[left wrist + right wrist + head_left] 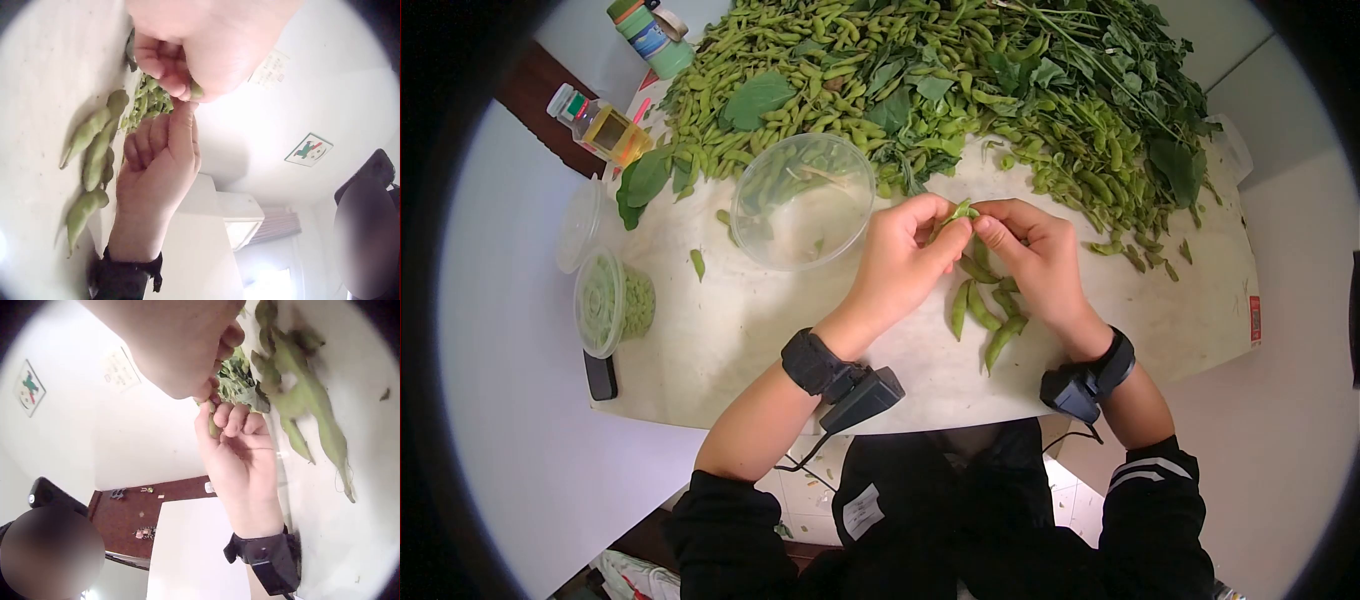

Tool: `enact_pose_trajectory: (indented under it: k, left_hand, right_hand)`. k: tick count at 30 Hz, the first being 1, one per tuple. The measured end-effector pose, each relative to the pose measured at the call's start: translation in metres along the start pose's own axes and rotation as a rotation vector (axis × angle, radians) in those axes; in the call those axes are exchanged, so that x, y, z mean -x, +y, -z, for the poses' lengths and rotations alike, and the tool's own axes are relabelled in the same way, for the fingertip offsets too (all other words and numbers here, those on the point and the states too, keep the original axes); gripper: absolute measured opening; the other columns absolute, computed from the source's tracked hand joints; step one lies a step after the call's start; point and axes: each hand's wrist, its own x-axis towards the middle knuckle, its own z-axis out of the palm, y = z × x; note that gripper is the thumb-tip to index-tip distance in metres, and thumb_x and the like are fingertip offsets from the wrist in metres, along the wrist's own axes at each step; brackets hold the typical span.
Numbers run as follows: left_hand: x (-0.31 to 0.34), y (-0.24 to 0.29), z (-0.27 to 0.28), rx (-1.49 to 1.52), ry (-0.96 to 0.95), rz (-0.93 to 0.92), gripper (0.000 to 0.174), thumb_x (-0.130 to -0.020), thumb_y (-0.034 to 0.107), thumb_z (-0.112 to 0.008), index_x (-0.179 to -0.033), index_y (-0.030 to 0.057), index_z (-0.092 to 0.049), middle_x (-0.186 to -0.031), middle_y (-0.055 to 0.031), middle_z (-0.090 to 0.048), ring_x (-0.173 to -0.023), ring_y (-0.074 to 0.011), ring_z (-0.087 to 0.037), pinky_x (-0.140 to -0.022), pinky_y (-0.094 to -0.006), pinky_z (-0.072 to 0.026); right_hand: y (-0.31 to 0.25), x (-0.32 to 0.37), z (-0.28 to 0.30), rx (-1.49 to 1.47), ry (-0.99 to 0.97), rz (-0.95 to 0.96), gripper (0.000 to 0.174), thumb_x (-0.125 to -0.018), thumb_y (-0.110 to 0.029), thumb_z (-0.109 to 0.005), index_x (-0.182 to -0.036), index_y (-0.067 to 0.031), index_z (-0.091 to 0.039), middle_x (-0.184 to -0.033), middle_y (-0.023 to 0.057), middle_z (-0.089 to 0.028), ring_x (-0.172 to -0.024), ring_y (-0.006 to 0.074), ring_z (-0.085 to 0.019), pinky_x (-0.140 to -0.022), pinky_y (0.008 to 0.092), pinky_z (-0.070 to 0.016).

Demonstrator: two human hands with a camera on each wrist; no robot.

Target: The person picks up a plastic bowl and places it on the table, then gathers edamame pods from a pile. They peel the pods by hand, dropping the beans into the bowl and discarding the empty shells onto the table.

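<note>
Hands: left (908, 252) and right (1040, 258) together, fingers pinching one green pod (962, 212).
Loose pods (988, 318): on table (720, 370), below hands.

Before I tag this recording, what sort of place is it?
Probably a room in a home, at a table rather than a workshop: a framed cartoon-like picture hangs on the wall, a curtain-like drape shows near a bright opening, and a bottle stands by the heaped pods.

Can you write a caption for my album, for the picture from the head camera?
Two hands pinch a green pod above a few loose pods, near a clear bowl.
</note>
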Motion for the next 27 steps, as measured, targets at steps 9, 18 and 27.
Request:
enact_pose_trajectory:
  k: [9,18,27]
  left_hand:
    - [0.001,0.000,-0.002,-0.013,-0.040,-0.053,0.013,-0.080,0.010,-0.056,-0.081,-0.0024,-0.052,-0.068,0.0017,-0.051,-0.057,-0.0022,-0.045,-0.048,-0.0175,-0.0373]
    - [0.000,-0.003,-0.003,0.037,-0.040,0.007,0.019,-0.079,0.015,-0.060,-0.085,-0.0027,-0.053,-0.070,-0.0002,-0.054,-0.060,-0.0026,-0.047,-0.049,-0.0176,-0.0409]
    - [0.000,0.000,-0.003,0.027,-0.023,-0.005,0.023,-0.078,0.019,-0.061,-0.087,-0.0011,-0.053,-0.070,-0.0007,-0.055,-0.059,-0.0033,-0.048,-0.049,-0.0171,-0.0386]
  right_hand:
    - [-0.008,-0.004,0.011,-0.483,-0.089,-0.361,0.012,-0.084,-0.014,-0.048,-0.089,-0.0032,-0.052,-0.050,-0.0078,-0.032,-0.039,0.0024,-0.022,-0.037,0.0195,-0.0149]
    - [-0.004,-0.011,0.024,-1.015,-0.106,-0.499,0.019,-0.082,-0.023,-0.033,-0.074,-0.0084,-0.042,-0.048,-0.0049,-0.020,-0.041,0.0057,-0.018,-0.035,0.0201,-0.0167]
    - [-0.009,-0.008,0.024,-0.436,-0.184,-0.447,0.031,-0.083,-0.025,-0.049,-0.059,-0.0071,-0.043,-0.048,-0.0065,-0.030,-0.039,0.0025,-0.020,-0.037,0.0198,-0.0130]
